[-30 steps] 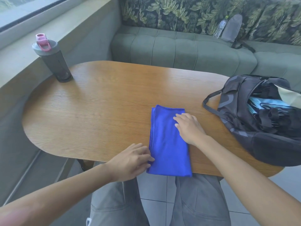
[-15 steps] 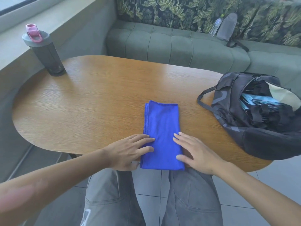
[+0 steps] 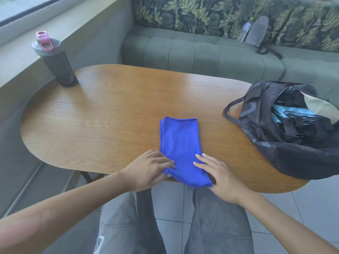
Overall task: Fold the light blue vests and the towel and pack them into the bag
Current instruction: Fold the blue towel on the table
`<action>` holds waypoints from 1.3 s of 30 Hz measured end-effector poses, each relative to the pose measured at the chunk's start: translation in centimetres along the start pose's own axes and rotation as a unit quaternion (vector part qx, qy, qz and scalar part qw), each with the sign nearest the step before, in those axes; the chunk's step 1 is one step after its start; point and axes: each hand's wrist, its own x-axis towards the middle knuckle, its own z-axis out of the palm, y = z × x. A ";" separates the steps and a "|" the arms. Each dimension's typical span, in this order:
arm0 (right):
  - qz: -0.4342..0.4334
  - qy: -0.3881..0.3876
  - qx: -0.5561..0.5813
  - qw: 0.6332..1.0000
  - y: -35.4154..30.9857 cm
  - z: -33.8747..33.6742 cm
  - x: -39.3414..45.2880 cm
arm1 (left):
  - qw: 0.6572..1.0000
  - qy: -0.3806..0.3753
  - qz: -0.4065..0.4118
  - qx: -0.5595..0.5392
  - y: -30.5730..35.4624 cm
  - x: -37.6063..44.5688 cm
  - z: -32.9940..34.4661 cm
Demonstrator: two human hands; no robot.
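Oval wood-grain tabletop (image 3: 110, 116), right end cut off behind one black fabric duffel bag (image 3: 302, 158), itself cropped at frame edge. Light blue vests (image 3: 286, 112) inside bag: count unclear under black straps. One folded royal-blue microfibre towel (image 3: 180, 143) at near table edge. Left hand (image 3: 148, 171) pinches its near left corner; right hand (image 3: 218, 173) rests flat, fingers spread, on its near right edge. One dark cylindrical shaker bottle, pink cap (image 3: 55, 63).

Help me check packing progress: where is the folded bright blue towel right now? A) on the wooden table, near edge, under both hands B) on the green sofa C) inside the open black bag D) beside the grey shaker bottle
A: the folded bright blue towel lies on the wooden table, with the left hand and right hand at its near end.
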 end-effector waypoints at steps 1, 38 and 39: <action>0.004 0.023 0.030 0.999 -0.1 0.1 0.2 | 0.999 -0.002 -0.029 -0.038 0.1 0.2 -0.4; 0.375 0.097 0.033 0.921 -1.0 -2.2 16.2 | 0.928 0.204 -0.306 0.052 -3.6 9.1 2.0; 0.375 0.098 0.026 0.922 -1.1 -2.2 16.2 | 0.949 0.190 -0.240 0.069 -3.9 8.9 2.6</action>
